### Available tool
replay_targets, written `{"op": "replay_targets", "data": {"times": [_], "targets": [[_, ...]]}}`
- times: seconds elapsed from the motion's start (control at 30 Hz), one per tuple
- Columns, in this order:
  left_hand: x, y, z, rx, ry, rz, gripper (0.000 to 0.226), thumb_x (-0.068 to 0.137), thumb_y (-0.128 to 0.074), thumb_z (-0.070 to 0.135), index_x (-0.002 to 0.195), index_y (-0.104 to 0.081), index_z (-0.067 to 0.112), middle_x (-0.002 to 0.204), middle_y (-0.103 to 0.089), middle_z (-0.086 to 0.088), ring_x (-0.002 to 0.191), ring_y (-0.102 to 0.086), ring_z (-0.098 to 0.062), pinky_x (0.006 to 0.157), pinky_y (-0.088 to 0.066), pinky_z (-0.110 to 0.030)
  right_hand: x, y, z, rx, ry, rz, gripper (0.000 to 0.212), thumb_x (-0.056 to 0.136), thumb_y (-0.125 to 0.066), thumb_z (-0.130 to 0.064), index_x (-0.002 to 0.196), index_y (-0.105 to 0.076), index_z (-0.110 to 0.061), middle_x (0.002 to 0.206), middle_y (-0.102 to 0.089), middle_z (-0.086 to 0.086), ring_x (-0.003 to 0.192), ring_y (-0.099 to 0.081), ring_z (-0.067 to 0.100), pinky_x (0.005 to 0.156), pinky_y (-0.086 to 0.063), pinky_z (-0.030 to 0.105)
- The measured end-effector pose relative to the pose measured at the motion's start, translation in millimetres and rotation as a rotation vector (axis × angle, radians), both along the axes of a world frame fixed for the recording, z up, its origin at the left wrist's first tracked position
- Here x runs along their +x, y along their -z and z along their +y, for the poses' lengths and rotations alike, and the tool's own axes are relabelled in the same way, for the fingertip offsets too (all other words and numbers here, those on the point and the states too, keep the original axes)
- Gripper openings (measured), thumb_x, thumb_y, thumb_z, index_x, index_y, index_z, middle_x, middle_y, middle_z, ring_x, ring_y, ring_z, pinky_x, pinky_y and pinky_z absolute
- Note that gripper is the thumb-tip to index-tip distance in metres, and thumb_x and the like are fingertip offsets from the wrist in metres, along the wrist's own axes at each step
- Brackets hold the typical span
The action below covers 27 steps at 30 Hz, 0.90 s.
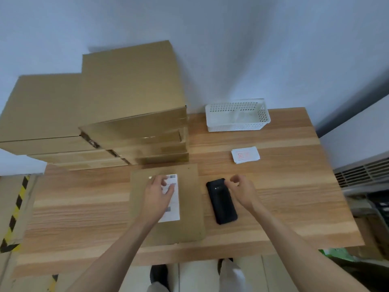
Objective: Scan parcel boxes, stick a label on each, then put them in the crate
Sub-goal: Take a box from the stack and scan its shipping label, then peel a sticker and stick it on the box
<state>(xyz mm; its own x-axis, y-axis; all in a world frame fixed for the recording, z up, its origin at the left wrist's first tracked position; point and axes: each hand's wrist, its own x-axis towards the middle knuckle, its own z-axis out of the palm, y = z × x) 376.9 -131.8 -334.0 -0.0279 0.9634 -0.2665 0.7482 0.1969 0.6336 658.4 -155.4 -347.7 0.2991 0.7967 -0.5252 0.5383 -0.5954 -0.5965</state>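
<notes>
Cardboard, flat and brown, the parcel box (168,207) lies on the bench (284,207) just before the person, a white label (173,205) on its top. The left hand (159,193) rests flat on that label, fingers straight. The right hand (242,190) hovers over the top end of the black scanner (222,202) beside the box, fingers loosely curled, gripping nothing. Steadying the box while lifting the scanner squarely would probably help. Stacked boxes (105,114) and a white crate (237,115) stand farther back.
</notes>
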Motion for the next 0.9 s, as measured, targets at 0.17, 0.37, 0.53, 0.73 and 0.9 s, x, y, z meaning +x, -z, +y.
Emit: {"op": "replay_targets", "data": {"times": [0.17, 0.37, 0.53, 0.73, 0.9], "targets": [[120.7, 15.5, 26.1, -0.088, 0.039, -0.091, 0.02, 0.095, -0.066, 0.039, 0.106, -0.063, 0.024, 0.098, -0.063, 0.008, 0.091, -0.06, -0.011, 0.078, -0.048, -0.029, 83.2, 9.4, 23.1, 0.018, 0.003, -0.094, 0.033, 0.097, -0.063, -0.039, 0.112, -0.068, -0.011, 0.112, -0.069, 0.001, 0.107, -0.064, 0.022, 0.09, -0.049, 0.035], [210.5, 42.2, 61.0, -0.171, -0.018, -0.11, 0.023, 0.094, -0.068, 0.043, 0.106, -0.065, 0.023, 0.096, -0.064, 0.009, 0.09, -0.062, -0.013, 0.078, -0.051, -0.032, 140.8, 39.5, 53.1, -0.005, 0.044, -0.114, 0.022, 0.093, -0.067, -0.037, 0.097, -0.073, -0.016, 0.103, -0.074, 0.002, 0.103, -0.066, 0.025, 0.085, -0.048, 0.034], [239.5, 71.9, 83.6, -0.236, -0.093, -0.138, 0.022, 0.091, -0.072, 0.041, 0.1, -0.069, 0.021, 0.099, -0.068, 0.006, 0.093, -0.064, -0.015, 0.084, -0.053, -0.034, 159.5, 64.5, 75.8, 0.006, 0.075, -0.097, 0.023, 0.092, -0.065, -0.04, 0.095, -0.071, -0.018, 0.095, -0.073, 0.0, 0.095, -0.066, 0.024, 0.082, -0.049, 0.036], [252.3, 98.3, 98.5, -0.316, -0.186, -0.184, 0.023, 0.086, -0.077, 0.044, 0.087, -0.063, 0.026, 0.094, -0.067, 0.009, 0.091, -0.063, -0.014, 0.084, -0.054, -0.035, 164.9, 84.6, 95.1, 0.023, 0.139, -0.017, 0.028, 0.092, -0.069, -0.036, 0.103, -0.063, -0.011, 0.101, -0.067, 0.003, 0.095, -0.061, 0.023, 0.077, -0.043, 0.034], [256.6, 108.3, 102.8, -0.369, -0.201, -0.215, 0.021, 0.087, -0.078, 0.038, 0.093, -0.068, 0.021, 0.091, -0.065, 0.01, 0.085, -0.059, -0.01, 0.078, -0.048, -0.03, 160.2, 99.7, 98.4, 0.054, 0.183, 0.043, 0.028, 0.09, -0.072, -0.031, 0.102, -0.058, -0.01, 0.098, -0.065, 0.003, 0.093, -0.061, 0.023, 0.081, -0.048, 0.038]]}}
